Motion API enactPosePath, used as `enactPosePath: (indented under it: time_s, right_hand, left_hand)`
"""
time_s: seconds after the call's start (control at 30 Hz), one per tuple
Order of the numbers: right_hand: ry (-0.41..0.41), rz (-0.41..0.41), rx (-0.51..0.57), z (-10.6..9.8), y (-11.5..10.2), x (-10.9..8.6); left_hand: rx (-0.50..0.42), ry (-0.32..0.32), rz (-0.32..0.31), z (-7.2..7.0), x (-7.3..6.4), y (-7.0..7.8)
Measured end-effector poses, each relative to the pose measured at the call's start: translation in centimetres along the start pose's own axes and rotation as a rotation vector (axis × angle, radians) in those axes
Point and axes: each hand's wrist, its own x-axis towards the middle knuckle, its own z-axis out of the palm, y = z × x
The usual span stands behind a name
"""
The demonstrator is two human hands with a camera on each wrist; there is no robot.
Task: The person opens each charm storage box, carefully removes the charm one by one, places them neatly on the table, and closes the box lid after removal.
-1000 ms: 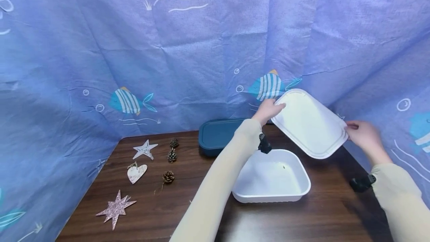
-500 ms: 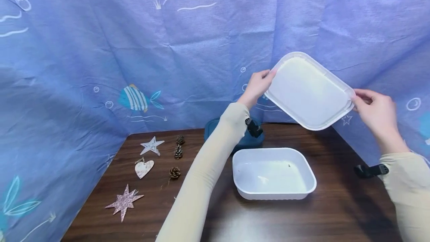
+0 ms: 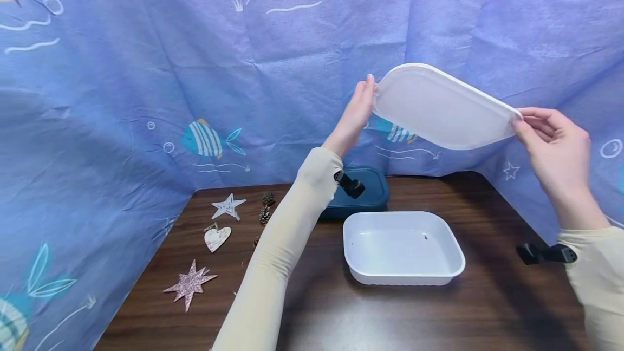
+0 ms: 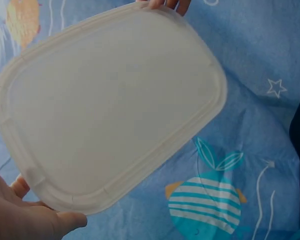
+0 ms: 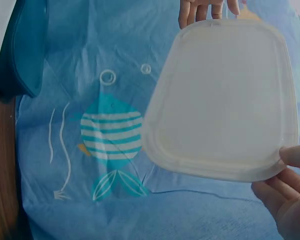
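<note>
A white rectangular plastic lid point(image 3: 446, 107) with rounded corners is held up in the air, tilted, against the curtain. My left hand point(image 3: 352, 112) grips its left end, fingers pointing upward. At the opposite end my right hand point(image 3: 560, 150) pinches the corner, thumb in front and fingers behind. In the left wrist view the lid point(image 4: 115, 105) shows its raised border, with the left hand point(image 4: 27, 212) at the lower corner. Below the lid, a white plastic container point(image 3: 404, 279) stands uncovered on the table, a small dark speck inside it.
A dark blue lidded container point(image 3: 372, 191) sits behind the white one, partly hidden by the left arm. On the table's left lie a white star point(image 3: 228, 207), a heart ornament point(image 3: 216, 238), a pink glittery star point(image 3: 190, 285) and pine cones point(image 3: 265, 214). A blue fish-print curtain point(image 3: 292, 96) surrounds the table.
Both hands have raised the lid higher above the white container and tipped it, so its face appears narrower in the head view. The containers and ornaments stay put; the head view has shifted slightly.
</note>
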Motion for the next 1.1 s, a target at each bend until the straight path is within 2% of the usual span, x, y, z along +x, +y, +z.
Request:
enactPosePath:
  time_s: [0.1, 0.2, 0.37, 0.47, 0.63, 0.77, 0.9, 1.1]
  right_hand:
    - [-0.017, -0.024, 0.019, 0.0, -0.5, -0.7]
    - [-0.060, -0.077, 0.013, -0.1, -0.7, -1.6]
    - [-0.131, -0.210, -0.049, -0.2, -0.3, -3.1]
    - [-0.172, -0.306, -0.062, -0.4, 0.2, -3.9]
    - [-0.244, -0.452, -0.099, -0.5, 1.4, -5.5]
    - [-0.290, -0.483, -0.168, -0.7, 2.1, -7.0]
    - [-0.338, -0.551, -0.198, -0.8, 3.4, -8.2]
    - [-0.458, -0.638, -0.168, -0.9, 5.8, -9.7]
  left_hand:
    - [-0.035, 0.007, -0.007, -0.5, -0.9, 0.2]
    - [-0.062, -0.014, -0.021, -0.9, -1.8, 0.1]
    - [-0.102, -0.067, -0.046, -1.4, -3.3, -0.4]
    - [-0.095, -0.095, -0.062, -1.5, -4.1, -1.2]
    - [-0.123, -0.121, -0.098, -1.7, -5.7, -3.1]
    - [-0.177, -0.124, -0.159, -1.6, -6.9, -4.8]
    - [-0.164, -0.113, -0.198, -1.4, -8.1, -6.4]
    - [-0.112, -0.094, -0.229, -0.9, -9.9, -9.2]
